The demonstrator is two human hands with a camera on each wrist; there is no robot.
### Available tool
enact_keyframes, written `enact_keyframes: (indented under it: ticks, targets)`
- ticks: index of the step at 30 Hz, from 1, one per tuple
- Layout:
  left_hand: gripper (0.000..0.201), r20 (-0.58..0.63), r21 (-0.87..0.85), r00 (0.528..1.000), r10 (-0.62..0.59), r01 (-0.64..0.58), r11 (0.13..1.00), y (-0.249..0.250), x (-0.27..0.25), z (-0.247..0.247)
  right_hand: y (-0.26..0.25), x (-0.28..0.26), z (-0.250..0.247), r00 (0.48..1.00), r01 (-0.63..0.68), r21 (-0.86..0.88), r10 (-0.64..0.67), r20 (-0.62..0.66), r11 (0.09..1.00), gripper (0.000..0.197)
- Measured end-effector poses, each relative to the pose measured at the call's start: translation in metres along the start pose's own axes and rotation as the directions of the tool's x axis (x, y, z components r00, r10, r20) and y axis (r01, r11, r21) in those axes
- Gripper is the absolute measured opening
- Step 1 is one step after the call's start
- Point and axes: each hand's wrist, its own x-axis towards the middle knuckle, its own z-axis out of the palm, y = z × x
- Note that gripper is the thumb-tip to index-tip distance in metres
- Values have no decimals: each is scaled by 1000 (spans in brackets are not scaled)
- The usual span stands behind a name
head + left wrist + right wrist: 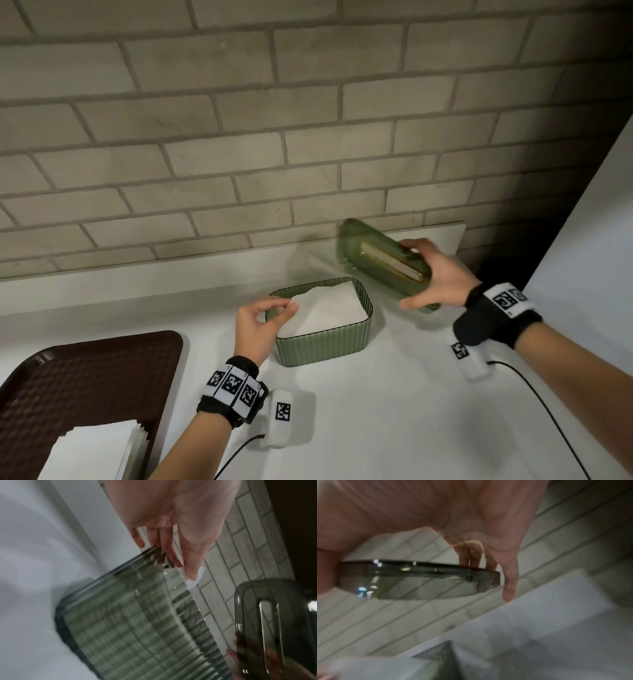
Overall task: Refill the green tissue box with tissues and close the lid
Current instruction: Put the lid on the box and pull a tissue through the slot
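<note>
The open green box (322,329), full of tissues (329,306), sits mid-table (394,411). Left hand (255,325) pinches a tissue corner at its rim; right hand (438,274) grips the lid (380,260) aloft beside the wall (239,120).

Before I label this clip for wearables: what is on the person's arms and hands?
Both forearms are bare, with no gloves. The left hand and right hand each sit beyond a black wristband carrying white square-code tags, a white tagged pod hanging beneath, and a thin black cable trailing back.
</note>
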Motion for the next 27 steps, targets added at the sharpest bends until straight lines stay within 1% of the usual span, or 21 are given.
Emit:
enact_keyframes:
  ticks: [1,3,5,7,8,9,11,14,17,19,21,22,23,24,25,26,27]
  targets:
    - [11,-2,-15,1000,-6,6,1000,-1,2,1,-16,6,9,996,73,-36,-71,54,997,111]
    - [20,-14,21,1000,-1,1,1000,-5,7,0,-39,20,28,972,194,-111,-175,158,975,116]
    - [19,-29,103,1000,-8,11,995,-10,15,-2,-49,33,46,951,241,-174,-196,239,955,120]
    - [27,-52,128,998,-23,30,991,-18,21,-6,-50,44,61,941,250,-221,-183,284,943,122]
    - [29,-60,113,997,-39,45,993,-22,23,-7,-50,47,67,938,251,-233,-176,300,940,122]
    - [27,-62,79,996,-57,61,995,-25,24,-9,-50,50,73,935,246,-238,-165,315,940,122]
    - [26,-18,15,995,-97,97,995,-29,23,-11,-48,54,82,930,226,-243,-135,342,943,122]
    - [41,43,-60,991,-130,133,989,-31,18,-15,-46,55,91,929,202,-234,-110,353,951,122]
    - [48,75,-135,985,-156,165,977,-30,15,-14,-45,56,93,917,195,-152,-125,379,969,118]
    - [45,95,-162,983,-159,173,972,-28,13,-14,-48,56,91,896,218,-126,-148,418,968,111]
    - [35,120,-164,981,-152,170,972,-26,13,-13,-53,56,89,883,252,-148,-164,440,956,100]
    - [27,133,-164,980,-146,167,972,-23,13,-12,-57,56,89,882,265,-147,-178,437,953,91]
    - [19,141,-166,980,-143,165,972,-21,13,-12,-62,56,91,883,281,-136,-201,424,950,78]
    - [19,147,-163,979,-141,164,973,-21,14,-11,-67,57,94,886,303,-127,-230,404,945,61]
    - [24,149,-159,979,-140,164,974,-21,15,-10,-73,59,99,886,331,-131,-259,385,934,45]
    - [28,149,-161,979,-139,163,973,-20,15,-9,-78,60,103,882,364,-152,-288,373,919,33]
    - [29,148,-169,980,-137,161,972,-20,15,-8,-82,62,107,877,394,-185,-308,369,900,25]
